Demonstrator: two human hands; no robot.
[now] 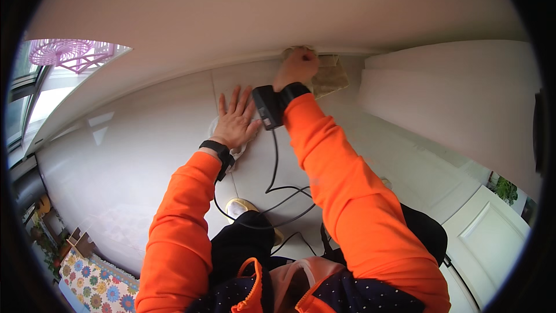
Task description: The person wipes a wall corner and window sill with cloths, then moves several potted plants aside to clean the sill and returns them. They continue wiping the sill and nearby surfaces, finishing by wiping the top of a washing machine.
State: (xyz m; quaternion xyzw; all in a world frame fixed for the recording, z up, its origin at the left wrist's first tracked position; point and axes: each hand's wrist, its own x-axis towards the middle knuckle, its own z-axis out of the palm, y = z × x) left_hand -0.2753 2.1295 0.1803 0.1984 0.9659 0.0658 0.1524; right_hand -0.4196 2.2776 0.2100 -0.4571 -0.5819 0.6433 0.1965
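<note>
My left hand (236, 119) lies palm down with its fingers spread, over a white cloth (238, 151) on the tiled floor (173, 117). Only the edges of that cloth show around the palm and wrist. My right hand (299, 67) is curled over a bunched part of a beige cloth (331, 76), against the baseboard (256, 57) at the foot of the wall. The rest of the beige cloth lies on the floor to the right of the hand. A strap with a black box sits on each wrist.
Black cables (278, 189) loop from the wrist boxes over the floor near my shoe (239, 208). A pale panel (447, 91) stands at right, with a white panelled door (495, 230) below it. A flower-patterned cloth (97, 284) is at lower left, by a window side.
</note>
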